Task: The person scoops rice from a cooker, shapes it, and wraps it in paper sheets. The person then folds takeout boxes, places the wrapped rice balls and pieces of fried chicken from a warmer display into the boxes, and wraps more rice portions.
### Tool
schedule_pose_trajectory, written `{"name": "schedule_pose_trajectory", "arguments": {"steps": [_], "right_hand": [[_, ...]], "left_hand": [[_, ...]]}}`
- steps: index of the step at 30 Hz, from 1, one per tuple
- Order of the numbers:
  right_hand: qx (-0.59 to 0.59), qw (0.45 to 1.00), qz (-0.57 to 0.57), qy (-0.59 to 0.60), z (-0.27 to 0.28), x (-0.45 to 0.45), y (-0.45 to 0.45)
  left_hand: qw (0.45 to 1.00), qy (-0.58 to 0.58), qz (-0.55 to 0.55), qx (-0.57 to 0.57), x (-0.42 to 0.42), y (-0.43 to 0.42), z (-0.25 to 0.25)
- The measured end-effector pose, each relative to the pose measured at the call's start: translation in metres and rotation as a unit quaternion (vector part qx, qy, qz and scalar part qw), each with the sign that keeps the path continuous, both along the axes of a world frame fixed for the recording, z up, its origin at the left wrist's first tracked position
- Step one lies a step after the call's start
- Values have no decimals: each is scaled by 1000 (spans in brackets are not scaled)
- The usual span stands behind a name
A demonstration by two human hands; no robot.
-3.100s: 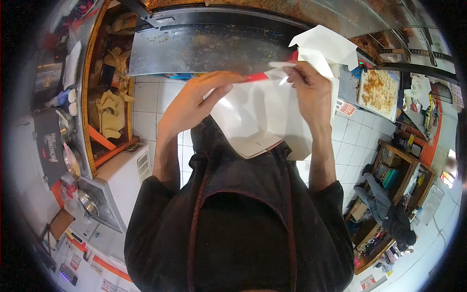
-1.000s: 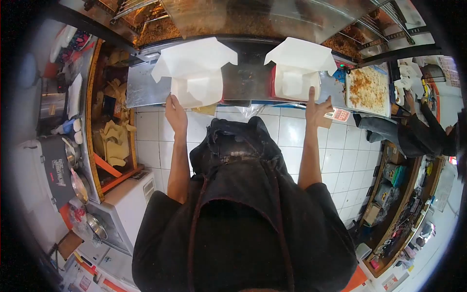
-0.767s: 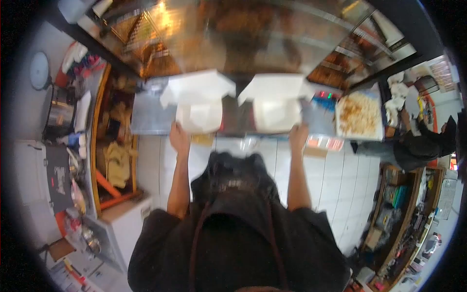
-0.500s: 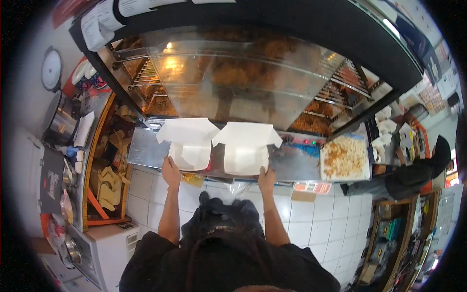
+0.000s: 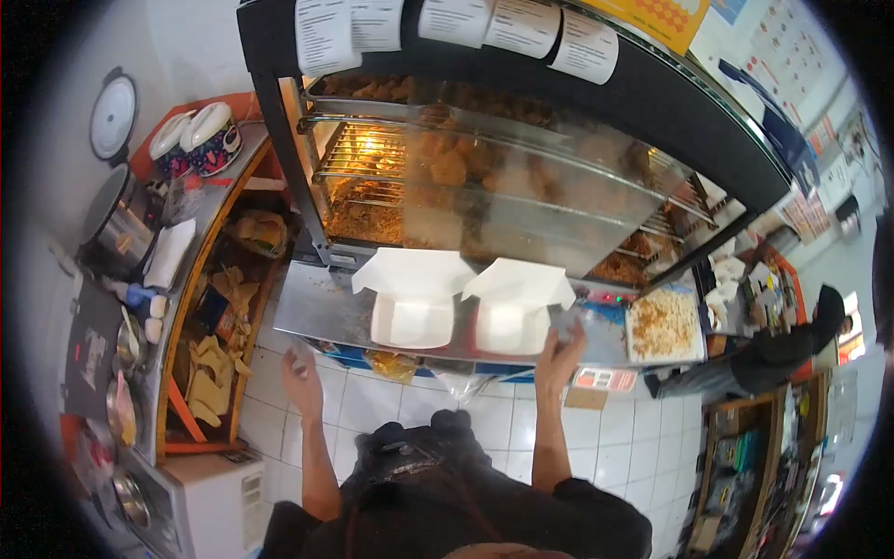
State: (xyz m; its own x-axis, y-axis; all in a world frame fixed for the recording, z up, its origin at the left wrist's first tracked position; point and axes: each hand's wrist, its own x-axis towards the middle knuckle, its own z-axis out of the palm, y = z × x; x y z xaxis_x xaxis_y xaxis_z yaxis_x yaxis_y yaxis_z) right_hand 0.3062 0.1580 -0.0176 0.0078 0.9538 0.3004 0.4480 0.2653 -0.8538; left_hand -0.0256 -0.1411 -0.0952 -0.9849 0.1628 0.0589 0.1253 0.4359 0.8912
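Two white takeout boxes with raised lids stand side by side on the metal counter, the left box point(image 5: 412, 323) and the right box point(image 5: 511, 328). Nothing can be seen inside either one. My left hand point(image 5: 303, 382) is off the counter's front edge, left of the boxes, fingers apart and slightly blurred, holding nothing. Close to the front right corner of the right box is my right hand point(image 5: 561, 356), its fingers spread and nothing between them. Whether it still touches the box is unclear.
Behind the boxes rises a heated display case point(image 5: 521, 186) with fried food on racks. A tray of crumbs point(image 5: 663, 326) sits on the counter's right end. Left is a wooden shelf point(image 5: 209, 326) with cardboard pieces. Another person point(image 5: 782, 345) stands at far right.
Both hands have let go of the boxes. My left hand has drawn back down and left; my right hand has opened beside the right box. The camera view has shifted.
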Motion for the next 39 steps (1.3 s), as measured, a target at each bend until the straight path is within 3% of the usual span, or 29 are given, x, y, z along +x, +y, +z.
{"name": "schedule_pose_trajectory", "arguments": {"steps": [2, 3, 6, 9, 11, 12, 13, 14, 17, 19, 23, 24, 26, 27, 28, 29, 30, 31, 32, 33, 34, 36, 37, 39], "right_hand": [[78, 997, 8, 3, 21, -44, -20], [74, 992, 30, 94, 36, -74, -36], [11, 976, 98, 195, 80, -159, -101], [60, 964, 160, 205, 80, -236, -161], [10, 947, 248, 202, 70, -278, -199], [-22, 934, 300, 192, 60, -304, -221], [-58, 906, 358, 219, 52, -326, -243], [-81, 891, 406, 186, 43, -347, -265], [-183, 803, 555, 118, 7, -420, -313], [-240, 761, 595, 97, -6, -475, -347], [-258, 666, 699, -27, -39, -637, -397], [-191, 670, 715, -57, -44, -685, -415], [-43, 680, 726, -94, -69, -776, -441], [38, 683, 723, -99, -89, -827, -451], [35, 684, 721, -100, -95, -871, -460], [58, 664, 723, -182, -104, -903, -464], [79, 639, 718, -264, -111, -920, -463], [71, 644, 711, -272, -112, -928, -466], [55, 608, 706, -359, -108, -937, -474], [39, 568, 694, -441, -102, -946, -481], [34, 581, 684, -440, -108, -953, -483], [92, 598, 688, -400, -134, -947, -485], [84, 613, 675, -401, -136, -941, -488], [160, 703, 635, -278, -138, -921, -495]], "left_hand": [[1000, -13, 6, -16, -19, -60, -12], [1000, -15, 18, -10, -28, -93, -20], [998, 0, 63, -17, -61, -189, -50], [994, -75, 77, -6, -97, -260, -63], [998, -13, 56, -10, -121, -297, -90], [991, -42, 95, 86, -123, -295, -82], [994, -25, 104, 7, -121, -286, -42], [992, -32, 114, 34, -135, -290, -52], [980, -84, 178, -23, -161, -287, 15], [970, 28, 237, -44, -186, -307, 20], [907, 113, 401, -68, -277, -363, 30], [902, 112, 410, -72, -304, -369, 28], [965, 27, 247, -80, -353, -368, 21], [964, 14, 259, -52, -382, -355, 16], [962, -2, 271, -23, -405, -334, 7], [963, -14, 267, -23, -425, -322, -8], [940, -107, 320, 61, -448, -312, -28], [924, -155, 335, 99, -463, -308, -42], [904, -201, 353, 136, -479, -303, -53], [884, -151, 396, 196, -494, -300, -62], [857, -98, 436, 257, -510, -296, -69], [848, -185, 443, 226, -524, -302, -73], [848, -151, 456, 223, -529, -299, -68], [836, -124, 460, 272, -530, -293, -52]]}}
